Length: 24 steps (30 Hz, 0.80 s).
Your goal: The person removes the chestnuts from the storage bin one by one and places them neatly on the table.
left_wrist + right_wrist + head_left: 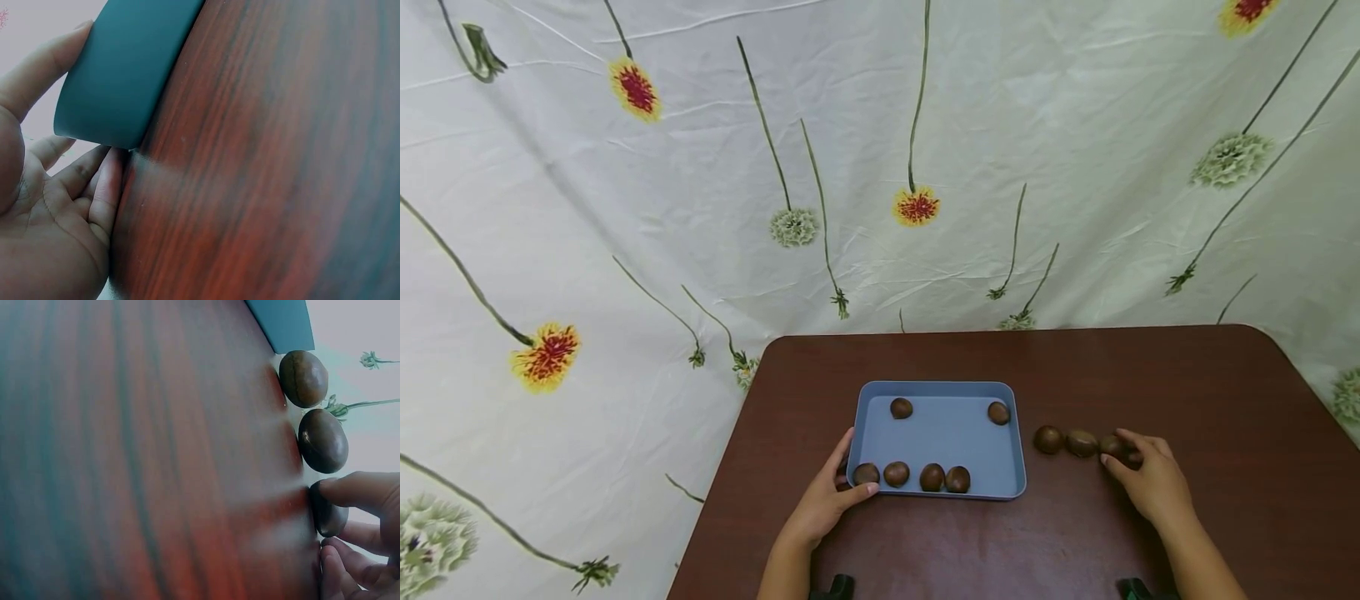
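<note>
A blue tray (947, 433) sits on the dark wooden table (1150, 375) with several brown chestnuts in it: two at the far side and a row (932, 477) along the near wall. My left hand (838, 490) grips the tray's near-left corner (125, 75), thumb over the rim and fingers beside the wall. Right of the tray three chestnuts lie in a line. My right hand (1123, 458) pinches the rightmost one (328, 512). The other two (303, 378) (322, 440) lie untouched between it and the tray.
A flower-printed white cloth (880, 167) hangs behind and left of the table. The table's left edge runs close to my left hand. Bare wood lies in front of the tray and to the far right.
</note>
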Tool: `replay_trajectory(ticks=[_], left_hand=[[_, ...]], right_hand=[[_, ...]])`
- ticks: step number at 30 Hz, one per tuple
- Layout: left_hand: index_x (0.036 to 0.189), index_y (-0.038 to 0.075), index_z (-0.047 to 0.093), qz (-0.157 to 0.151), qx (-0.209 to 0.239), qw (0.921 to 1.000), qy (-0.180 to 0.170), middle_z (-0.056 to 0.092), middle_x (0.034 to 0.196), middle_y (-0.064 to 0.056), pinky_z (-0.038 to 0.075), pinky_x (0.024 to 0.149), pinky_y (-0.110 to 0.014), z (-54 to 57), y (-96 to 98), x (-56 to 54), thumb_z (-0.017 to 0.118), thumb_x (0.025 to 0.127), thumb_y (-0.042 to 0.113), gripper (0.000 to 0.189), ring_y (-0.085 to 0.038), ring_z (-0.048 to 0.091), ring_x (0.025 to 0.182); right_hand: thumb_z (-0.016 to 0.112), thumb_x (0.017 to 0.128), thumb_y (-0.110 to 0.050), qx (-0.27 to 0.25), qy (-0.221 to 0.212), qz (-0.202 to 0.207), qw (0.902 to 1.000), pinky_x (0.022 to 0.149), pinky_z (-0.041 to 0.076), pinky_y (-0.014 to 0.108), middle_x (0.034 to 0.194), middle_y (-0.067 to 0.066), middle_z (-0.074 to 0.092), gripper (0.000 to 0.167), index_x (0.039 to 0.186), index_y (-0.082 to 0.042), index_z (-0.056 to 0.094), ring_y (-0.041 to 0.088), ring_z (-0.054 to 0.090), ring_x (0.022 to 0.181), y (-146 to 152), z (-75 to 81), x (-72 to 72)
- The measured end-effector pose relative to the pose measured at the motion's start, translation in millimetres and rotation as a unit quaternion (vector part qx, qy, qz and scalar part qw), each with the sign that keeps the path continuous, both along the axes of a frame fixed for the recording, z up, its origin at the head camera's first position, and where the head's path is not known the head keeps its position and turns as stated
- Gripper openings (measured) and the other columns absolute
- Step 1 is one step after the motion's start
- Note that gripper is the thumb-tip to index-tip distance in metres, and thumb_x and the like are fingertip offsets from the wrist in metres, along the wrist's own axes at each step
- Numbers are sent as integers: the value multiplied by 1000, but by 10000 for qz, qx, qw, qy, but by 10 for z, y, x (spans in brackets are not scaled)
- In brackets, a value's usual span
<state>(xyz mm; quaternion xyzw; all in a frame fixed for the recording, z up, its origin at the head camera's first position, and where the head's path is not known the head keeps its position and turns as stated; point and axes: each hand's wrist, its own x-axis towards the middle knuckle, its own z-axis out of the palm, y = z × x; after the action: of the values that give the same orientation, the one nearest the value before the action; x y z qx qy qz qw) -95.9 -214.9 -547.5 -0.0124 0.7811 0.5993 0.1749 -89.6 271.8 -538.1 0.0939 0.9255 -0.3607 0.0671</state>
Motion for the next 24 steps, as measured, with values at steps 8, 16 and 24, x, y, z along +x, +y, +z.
replay_trajectory(ticks=[8, 16, 24], left_hand=[[163, 37, 12, -22, 0, 10000, 20, 30, 163, -14, 52, 93, -40, 2, -3, 3, 79, 90, 27, 100, -29, 59, 120], [163, 37, 11, -39, 43, 10000, -13, 28, 164, -14, 52, 92, -40, 5, 4, 13, 79, 90, 28, 100, -29, 59, 120], [163, 37, 12, -26, 26, 10000, 17, 28, 164, -14, 52, 92, -39, -12, -3, 8, 79, 90, 28, 100, -30, 58, 121]], right_hand=[[46, 106, -47, -877, 33, -674, 9939, 91, 48, 60, 155, 36, 24, 70, 156, -1, 33, 51, 40, 133, 7, 31, 72], [51, 104, -46, -1403, 482, -1572, 9764, 88, 46, 25, 155, 19, 33, 61, 154, -13, 43, 36, 47, 129, -85, 103, 130], [58, 101, -49, -1598, 856, -1086, 9774, 79, 41, 4, 143, 4, 45, 63, 151, -14, 46, -7, 47, 112, -240, 201, 170]])
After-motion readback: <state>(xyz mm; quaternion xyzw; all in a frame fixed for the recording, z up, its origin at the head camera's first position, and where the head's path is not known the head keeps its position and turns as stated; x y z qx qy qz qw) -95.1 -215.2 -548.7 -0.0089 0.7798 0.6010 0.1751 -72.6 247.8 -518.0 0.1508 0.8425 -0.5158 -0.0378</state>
